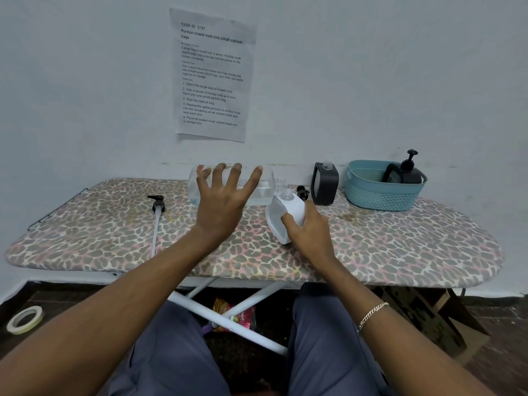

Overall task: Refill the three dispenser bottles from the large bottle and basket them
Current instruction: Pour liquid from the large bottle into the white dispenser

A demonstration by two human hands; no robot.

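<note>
Left fingers (237, 170): spread wide and draped over the upper side of the large clear plastic bottle (264, 190); thumb hidden. Left hand (224, 205) holds this bottle on its side, mouth pointing right, just above the open neck of the white bottle. Clear liquid sits along its lower side.

Right fingers (289, 220): curled round the white squarish plastic dispenser bottle (285, 208), clamped on its lower body. Right hand (313, 234) tilts it left, toward the large bottle's mouth. Pump off, neck open. Its bottom corner touches the leopard-print ironing board (400, 247). Gold chain bracelet (371, 312) on the right wrist.

Just behind the white bottle: a small black pump head (302, 192) lying on the board. Beside that, to the right: a dark grey square dispenser bottle (325, 185), upright, pump off, clear threaded neck showing.

Far right of the board: a teal plastic basket (380, 197) with one black pump-topped dispenser bottle (407, 172) leaning inside.

Left of the board, well apart from the hands: a black pump with long translucent tube (156, 212), lying flat, tube pointing toward the near edge.

Wall: printed paper sheet (211, 75). Floor, left: roll of pale tape (24, 320).
</note>
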